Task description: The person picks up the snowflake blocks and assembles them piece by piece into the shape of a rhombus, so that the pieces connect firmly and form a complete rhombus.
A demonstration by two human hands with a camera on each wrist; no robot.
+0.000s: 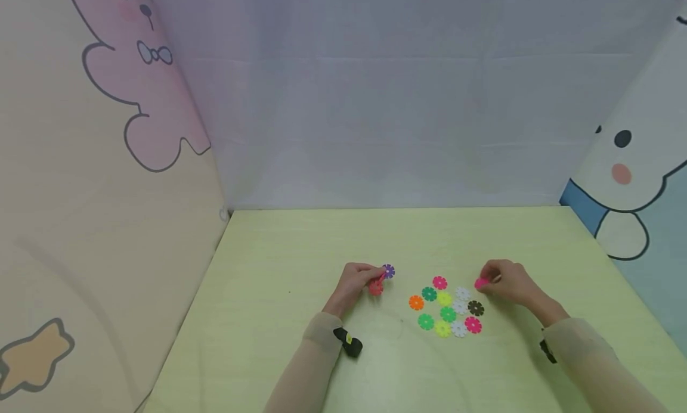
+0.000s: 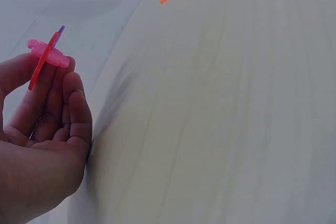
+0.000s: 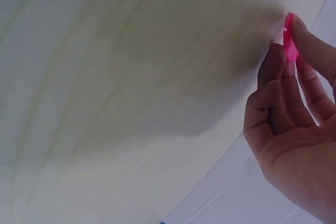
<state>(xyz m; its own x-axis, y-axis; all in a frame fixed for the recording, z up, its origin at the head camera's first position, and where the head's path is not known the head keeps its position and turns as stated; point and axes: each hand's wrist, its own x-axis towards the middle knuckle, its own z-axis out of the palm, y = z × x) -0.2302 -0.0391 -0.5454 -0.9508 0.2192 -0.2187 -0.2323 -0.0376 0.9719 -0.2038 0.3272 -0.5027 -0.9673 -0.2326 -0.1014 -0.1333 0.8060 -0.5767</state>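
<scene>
Between thumb and fingers, my left hand [image 1: 358,282] pinches a small joined piece of notched plastic discs. It is made of a pink disc [image 2: 56,59], a red disc [image 1: 376,288] and a purple disc [image 1: 389,271], slotted together at angles. On the other side of the loose discs, my right hand [image 1: 510,280] pinches a single pink disc [image 3: 290,38] by thumb and fingertips, close over the table. Nearest to that hand lie a black disc [image 1: 475,308] and a white disc [image 1: 463,293].
Between the hands, several loose discs lie flat on the pale wooden table [image 1: 300,240], among them an orange disc [image 1: 415,303], a dark green disc [image 1: 429,294] and a yellow disc [image 1: 442,329]. A light curtain [image 1: 397,115] hangs behind the table's back edge. Printed walls flank it.
</scene>
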